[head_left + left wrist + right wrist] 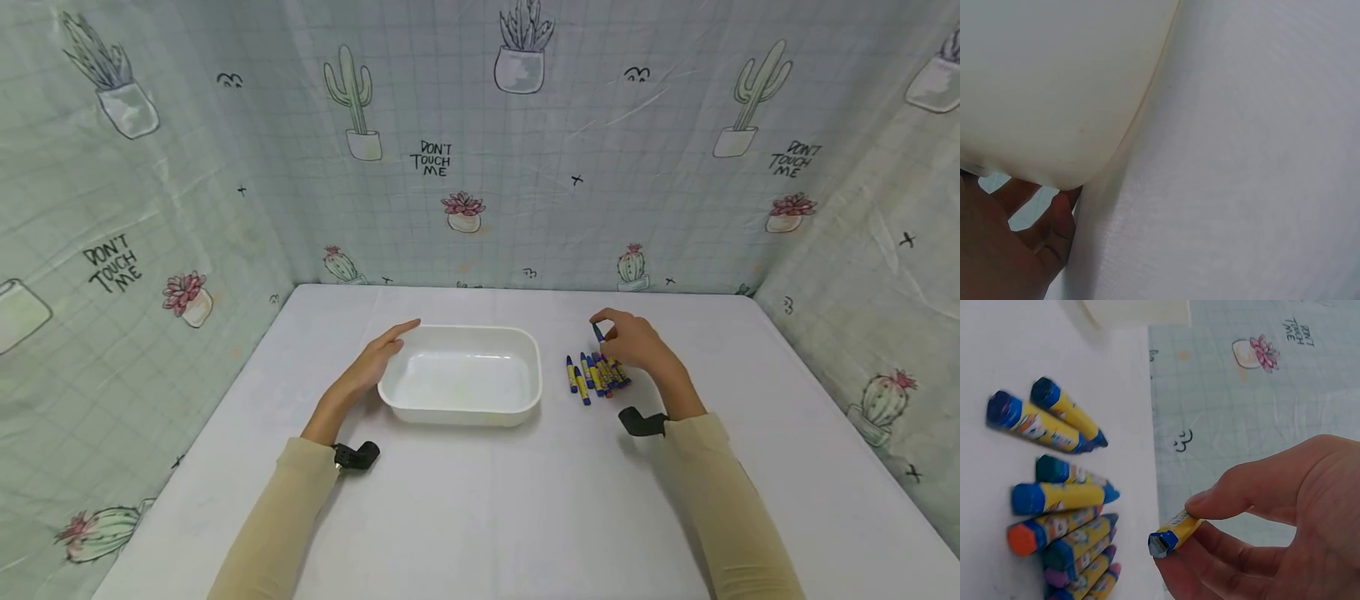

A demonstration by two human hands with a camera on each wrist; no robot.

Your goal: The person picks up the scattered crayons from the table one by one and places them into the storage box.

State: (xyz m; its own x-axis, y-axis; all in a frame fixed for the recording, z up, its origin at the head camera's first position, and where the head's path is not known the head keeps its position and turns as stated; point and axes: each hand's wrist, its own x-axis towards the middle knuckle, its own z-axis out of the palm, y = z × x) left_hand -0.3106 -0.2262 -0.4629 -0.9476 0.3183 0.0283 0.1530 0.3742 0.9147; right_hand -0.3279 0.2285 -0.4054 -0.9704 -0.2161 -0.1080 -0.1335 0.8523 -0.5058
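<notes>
My left hand (372, 360) grips the left end of a white rectangular tray (457, 417), one finger reaching along the far corner of the rim. From below, the left wrist view has the bent fingers (1060, 228) against the tray's outer wall. Between thumb and fingers, my right hand (633, 340) pinches a crayon (1175, 534) with a yellow and blue wrapper, raised above a small pile. Several similar crayons (585, 387) lie in that pile to the right of the tray. In the right wrist view their ends show blue, green, orange and purple.
All of this stands on a white-covered table (480, 508). Behind it and along both sides hangs a pale grid-patterned cloth (480, 117) printed with cacti and lettering. Each wrist carries a black camera mount, such as the right one (641, 422).
</notes>
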